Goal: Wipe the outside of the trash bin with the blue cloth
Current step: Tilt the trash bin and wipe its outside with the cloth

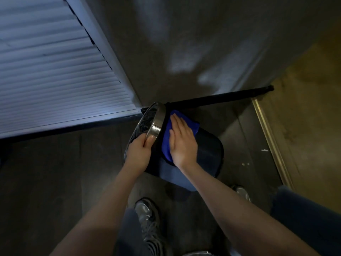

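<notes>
A dark trash bin (208, 152) with a shiny metal rim (156, 122) is tipped over to the left, its mouth facing left and up, in the middle of the head view. My left hand (140, 150) grips the metal rim at its near edge. A bright blue cloth (167, 139) lies on the bin's outer wall just right of the rim. My right hand (182, 143) presses flat on the cloth, fingers stretched toward the wall. Most of the cloth is hidden under that hand.
White slatted blinds (51, 71) fill the upper left. A grey wall (184, 43) rises behind the bin, with a black rod (221, 97) along its base. A metal floor strip (269, 141) runs at the right. My shoes (147, 215) stand on the dark floor below the bin.
</notes>
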A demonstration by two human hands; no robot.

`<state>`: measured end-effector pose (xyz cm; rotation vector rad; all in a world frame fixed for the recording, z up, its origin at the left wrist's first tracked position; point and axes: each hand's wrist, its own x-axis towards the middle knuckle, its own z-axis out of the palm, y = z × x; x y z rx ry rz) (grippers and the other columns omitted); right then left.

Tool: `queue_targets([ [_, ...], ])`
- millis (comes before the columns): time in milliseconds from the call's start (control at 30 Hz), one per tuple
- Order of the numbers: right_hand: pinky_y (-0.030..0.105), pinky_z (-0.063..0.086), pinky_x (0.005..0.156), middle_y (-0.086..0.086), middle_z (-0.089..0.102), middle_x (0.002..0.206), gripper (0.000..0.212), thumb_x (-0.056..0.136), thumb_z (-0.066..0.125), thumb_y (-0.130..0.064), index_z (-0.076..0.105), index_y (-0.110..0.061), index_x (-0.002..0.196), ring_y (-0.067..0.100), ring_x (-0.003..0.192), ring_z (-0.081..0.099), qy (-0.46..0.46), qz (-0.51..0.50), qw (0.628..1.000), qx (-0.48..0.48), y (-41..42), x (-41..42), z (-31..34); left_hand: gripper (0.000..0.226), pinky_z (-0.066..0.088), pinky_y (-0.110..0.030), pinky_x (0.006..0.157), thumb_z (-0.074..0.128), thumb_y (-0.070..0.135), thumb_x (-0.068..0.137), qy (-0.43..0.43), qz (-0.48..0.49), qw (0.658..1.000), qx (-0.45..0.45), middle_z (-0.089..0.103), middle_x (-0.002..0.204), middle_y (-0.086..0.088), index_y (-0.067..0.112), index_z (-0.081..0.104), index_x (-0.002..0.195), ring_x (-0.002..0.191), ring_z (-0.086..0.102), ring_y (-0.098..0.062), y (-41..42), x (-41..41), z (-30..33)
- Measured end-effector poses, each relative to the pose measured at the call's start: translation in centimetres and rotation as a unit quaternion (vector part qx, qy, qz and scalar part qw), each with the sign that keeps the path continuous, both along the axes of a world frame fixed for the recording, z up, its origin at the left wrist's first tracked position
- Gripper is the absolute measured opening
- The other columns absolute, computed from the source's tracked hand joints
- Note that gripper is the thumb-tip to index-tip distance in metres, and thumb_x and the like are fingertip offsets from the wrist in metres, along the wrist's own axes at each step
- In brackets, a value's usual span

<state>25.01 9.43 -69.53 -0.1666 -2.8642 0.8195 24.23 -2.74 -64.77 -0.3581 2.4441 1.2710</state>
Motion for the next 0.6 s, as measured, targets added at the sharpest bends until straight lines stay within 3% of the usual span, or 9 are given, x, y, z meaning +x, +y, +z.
queue_targets([
  [67,0.040,0.045,0.097,0.014,0.059,0.127,0.040,0.093,0.036,-0.017,0.054,-0.001,0.125,0.029,0.117,0.057,-0.006,-0.032,0.999,-0.029,1.9,1.2,-1.4,0.023,0.044,-0.037,0.080,0.045,0.019,0.094,-0.002,-0.008,1.000,0.003,0.060,0.086,-0.015,0.001,0.060,0.091,0.083,0.054,-0.023,0.1,0.0,0.2],
  [200,0.026,0.023,0.110,0.006,0.042,0.144,0.039,0.099,0.032,-0.014,0.039,-0.011,0.137,0.020,0.134,0.039,-0.122,-0.157,0.972,-0.128,6.6,4.5,-4.6,0.025,0.042,-0.037,0.077,0.044,0.021,0.094,-0.005,-0.029,1.000,0.004,0.057,0.082,-0.012,0.002,0.059,0.090,0.081,0.052,-0.023,0.2,0.1,0.3],
  [333,0.030,0.021,0.112,0.010,0.038,0.147,0.042,0.100,0.024,-0.017,0.035,-0.009,0.140,0.022,0.135,0.035,-0.205,-0.264,0.933,-0.136,9.1,6.4,-6.0,0.028,0.043,-0.041,0.078,0.043,0.023,0.094,0.009,-0.052,0.999,-0.007,0.056,0.077,-0.010,0.000,0.056,0.085,0.078,0.052,-0.024,0.9,0.0,0.2],
  [467,0.038,0.025,0.111,0.017,0.040,0.144,0.042,0.100,0.021,-0.012,0.033,-0.001,0.138,0.030,0.133,0.035,-0.257,-0.324,0.904,-0.110,8.0,3.9,-5.3,0.026,0.038,-0.029,0.067,0.043,0.026,0.094,0.021,-0.061,0.998,-0.019,0.052,0.067,0.003,0.009,0.057,0.081,0.070,0.049,-0.014,2.1,-0.2,0.5],
  [600,0.040,0.029,0.109,0.015,0.044,0.142,0.041,0.098,0.025,-0.013,0.038,-0.003,0.136,0.029,0.131,0.039,-0.197,-0.274,0.936,-0.105,5.1,0.9,-2.6,0.038,0.037,-0.040,0.096,0.033,0.037,0.097,0.006,-0.019,1.000,0.006,0.057,0.086,0.003,0.013,0.063,0.094,0.092,0.051,-0.018,2.1,-0.3,0.7],
])
